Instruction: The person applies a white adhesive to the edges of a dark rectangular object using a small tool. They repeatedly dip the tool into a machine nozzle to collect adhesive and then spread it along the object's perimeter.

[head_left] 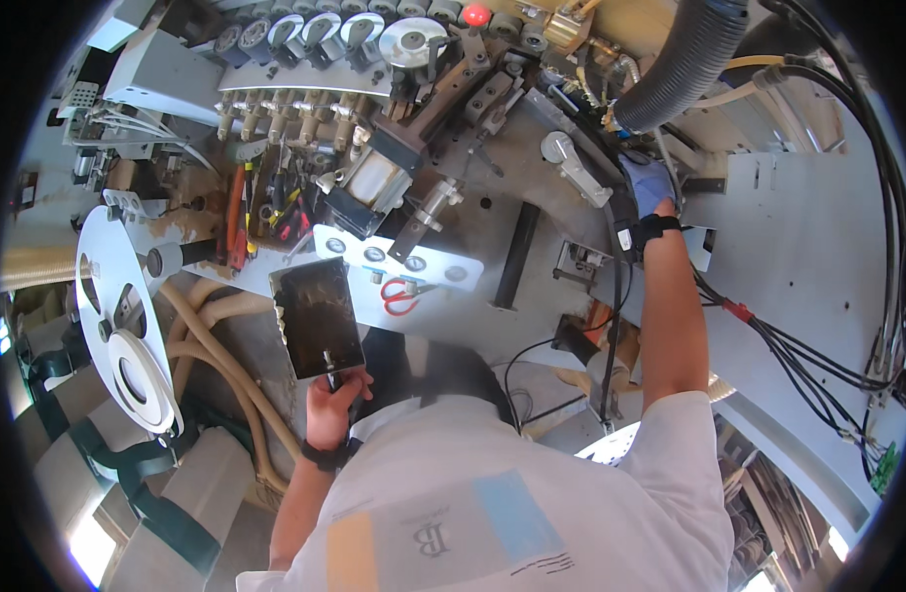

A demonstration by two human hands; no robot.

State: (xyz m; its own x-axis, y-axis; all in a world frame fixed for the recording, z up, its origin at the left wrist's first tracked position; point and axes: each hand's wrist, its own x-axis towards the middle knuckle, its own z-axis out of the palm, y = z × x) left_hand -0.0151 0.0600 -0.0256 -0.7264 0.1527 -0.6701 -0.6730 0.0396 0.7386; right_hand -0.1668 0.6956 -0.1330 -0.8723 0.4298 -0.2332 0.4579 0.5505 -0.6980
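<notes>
My left hand (336, 409) is closed around the short handle of a dark rectangular metal pan (320, 321). Pale, lumpy residue clings to the pan's left edge, and its inside is brown and stained. On the right, my right hand (650, 183) wears a blue glove and reaches into the machine beside a thick black ribbed hose (685, 64). Its fingers are hidden among the machine parts, so whether it grips anything does not show. Just right of the pan, red-handled scissors (399, 296) lie on the machine's grey bed.
A white reel (127, 326) stands at the left above tan hoses (226, 345). Several screwdrivers and pliers (290, 207) lie behind the pan. A panel of gauges (398, 259) and a motor unit (374, 183) fill the middle. Black cables (788, 340) cross the grey panel at right.
</notes>
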